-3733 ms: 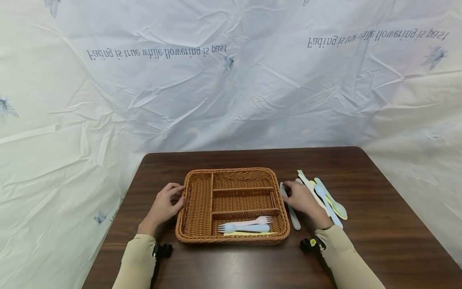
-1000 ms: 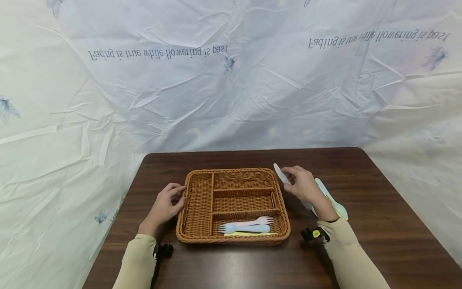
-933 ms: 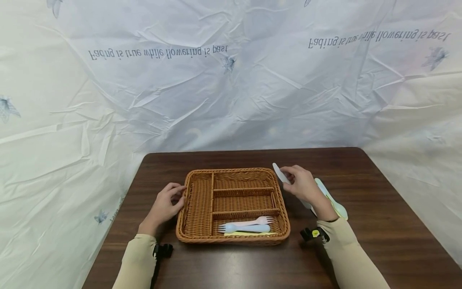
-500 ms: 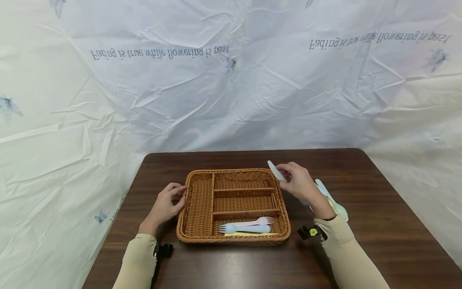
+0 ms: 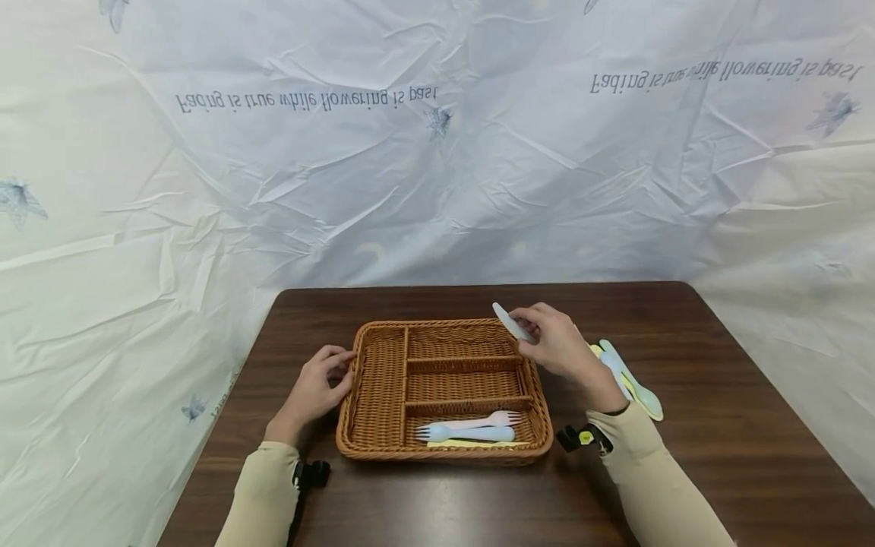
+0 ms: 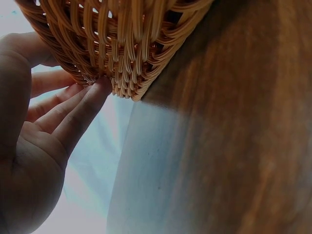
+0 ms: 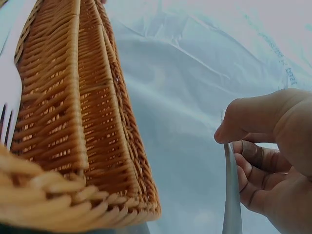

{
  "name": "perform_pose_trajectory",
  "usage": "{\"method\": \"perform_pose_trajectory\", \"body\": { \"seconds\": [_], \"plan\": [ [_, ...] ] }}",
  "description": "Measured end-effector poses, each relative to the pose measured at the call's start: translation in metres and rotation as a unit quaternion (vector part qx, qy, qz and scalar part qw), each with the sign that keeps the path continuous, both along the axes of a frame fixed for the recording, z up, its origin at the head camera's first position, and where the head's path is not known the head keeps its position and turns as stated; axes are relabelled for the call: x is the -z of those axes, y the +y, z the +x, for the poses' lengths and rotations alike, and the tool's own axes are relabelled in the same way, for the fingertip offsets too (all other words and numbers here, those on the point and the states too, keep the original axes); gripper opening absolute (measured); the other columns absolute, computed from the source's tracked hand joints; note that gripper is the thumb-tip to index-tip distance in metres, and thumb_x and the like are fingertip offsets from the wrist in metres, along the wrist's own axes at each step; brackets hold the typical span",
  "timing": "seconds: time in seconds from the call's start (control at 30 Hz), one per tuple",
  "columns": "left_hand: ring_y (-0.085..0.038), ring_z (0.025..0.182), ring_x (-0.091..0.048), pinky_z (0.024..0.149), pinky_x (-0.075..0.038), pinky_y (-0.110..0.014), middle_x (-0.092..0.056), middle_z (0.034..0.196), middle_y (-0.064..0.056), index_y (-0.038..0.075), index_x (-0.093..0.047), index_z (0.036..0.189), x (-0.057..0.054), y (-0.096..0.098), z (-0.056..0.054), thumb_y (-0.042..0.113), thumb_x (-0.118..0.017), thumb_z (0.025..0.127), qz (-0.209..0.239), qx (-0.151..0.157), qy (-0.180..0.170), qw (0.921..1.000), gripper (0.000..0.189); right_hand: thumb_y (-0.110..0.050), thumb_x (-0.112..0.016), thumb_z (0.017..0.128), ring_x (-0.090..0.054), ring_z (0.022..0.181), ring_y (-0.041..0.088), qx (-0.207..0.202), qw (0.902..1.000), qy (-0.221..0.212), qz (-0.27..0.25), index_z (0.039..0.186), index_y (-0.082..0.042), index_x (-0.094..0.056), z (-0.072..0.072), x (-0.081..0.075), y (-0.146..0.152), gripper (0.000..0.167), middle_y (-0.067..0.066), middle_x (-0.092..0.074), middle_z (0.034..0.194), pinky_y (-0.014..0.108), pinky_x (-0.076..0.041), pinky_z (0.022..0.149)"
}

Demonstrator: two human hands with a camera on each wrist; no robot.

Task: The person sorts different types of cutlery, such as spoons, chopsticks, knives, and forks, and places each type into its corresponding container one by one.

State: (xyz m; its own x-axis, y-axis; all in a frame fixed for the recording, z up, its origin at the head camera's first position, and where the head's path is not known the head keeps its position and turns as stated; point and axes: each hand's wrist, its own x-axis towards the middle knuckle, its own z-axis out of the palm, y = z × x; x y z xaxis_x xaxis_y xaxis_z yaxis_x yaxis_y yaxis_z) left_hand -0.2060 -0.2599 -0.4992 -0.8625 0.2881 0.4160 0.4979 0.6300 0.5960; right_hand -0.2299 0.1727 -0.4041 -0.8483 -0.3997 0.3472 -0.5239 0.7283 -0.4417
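My left hand is at the left side of a brown wicker basket. In the left wrist view its fairly straight fingers touch the basket's outer wall. Over the basket's back right corner, my right hand pinches a pale plastic knife between thumb and fingers. The right wrist view shows the knife held up beside the basket rim, its lower end out of frame. Inside the front compartment lie a pink fork, a light blue fork and a yellow piece, partly hidden by the rim.
To the right on the dark wooden table lies a small pile of cutlery, with a green spoon, a blue piece and yellow pieces, partly behind my right forearm. Wicker dividers split the basket. A white printed sheet hangs behind.
My right hand has picked up the knife from beside the basket, raised it, and moved left to the basket's back right corner. The left hand keeps its place.
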Motion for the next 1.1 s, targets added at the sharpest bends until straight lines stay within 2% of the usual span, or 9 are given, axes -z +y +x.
{"method": "perform_pose_trajectory", "body": {
  "seconds": [0.47,0.9,1.1],
  "plan": [
    [-0.016,0.087,-0.066,0.074,-0.06,-0.03,-0.055,0.113,-0.01,-0.001,-0.064,0.122,0.0,0.0,0.001,0.004,-0.064,0.091,-0.003,-0.001,0.0,1.0,0.032,-0.006,-0.069,0.084,-0.06,0.087,0.017,-0.046,0.9987,0.023,0.003,0.125,-0.007,-0.063,0.006,-0.006,-0.019,0.042,0.007,-0.059,0.105,0.032,-0.054,0.069],
    [-0.018,0.087,-0.066,0.073,-0.06,-0.031,-0.055,0.113,-0.013,-0.003,-0.064,0.122,-0.001,0.0,0.0,0.004,-0.063,0.09,-0.005,0.0,0.009,1.0,0.032,-0.006,-0.068,0.085,-0.061,0.09,0.018,-0.076,0.9968,0.017,0.017,0.127,-0.009,-0.063,0.013,-0.011,-0.035,0.043,0.007,-0.059,0.109,0.03,-0.054,0.067],
    [-0.018,0.087,-0.066,0.073,-0.06,-0.032,-0.054,0.113,-0.012,-0.003,-0.064,0.121,-0.001,0.0,0.001,0.004,-0.063,0.09,-0.003,0.0,0.004,1.0,0.032,-0.004,-0.071,0.083,-0.062,0.089,0.017,-0.107,0.9936,0.03,0.021,0.126,-0.008,-0.064,0.016,-0.009,-0.044,0.043,0.007,-0.059,0.11,0.029,-0.055,0.068]
  ]
}}
